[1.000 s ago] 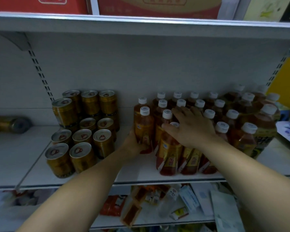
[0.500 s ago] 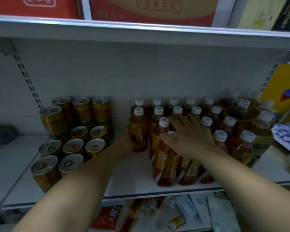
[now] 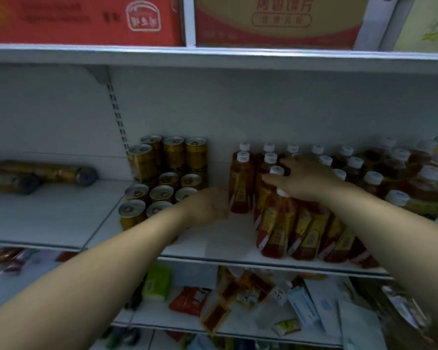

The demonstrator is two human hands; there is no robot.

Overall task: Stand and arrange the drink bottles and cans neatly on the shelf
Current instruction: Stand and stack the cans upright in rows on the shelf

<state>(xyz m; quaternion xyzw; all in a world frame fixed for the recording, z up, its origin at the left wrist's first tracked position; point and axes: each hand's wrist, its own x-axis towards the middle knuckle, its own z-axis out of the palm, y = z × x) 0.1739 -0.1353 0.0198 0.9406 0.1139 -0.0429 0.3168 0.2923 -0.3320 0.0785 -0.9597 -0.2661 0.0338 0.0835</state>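
Note:
Amber tea bottles [image 3: 311, 231] with white caps stand in rows on the right half of the white shelf [image 3: 220, 243]. The front ones lean right. My right hand [image 3: 306, 178] lies spread over the caps in the middle of the group, fingers straight. At the group's left edge, my left hand [image 3: 208, 205] holds the lower part of the leftmost tea bottle [image 3: 240, 183]; its fingertips are blurred. Gold cans [image 3: 167, 173] stand stacked in two layers to the left of the bottles.
Two gold cans [image 3: 36, 175] lie on their sides on the neighbouring shelf at far left. Larger bottles [image 3: 425, 183] crowd the far right. Red cartons [image 3: 86, 18] sit on the shelf above. Loose packets [image 3: 240, 296] are scattered on the shelf below.
My view has swung left and down, so the lying cans show again. My left hand has slid lower on the leftmost bottle. My right hand stays on the caps.

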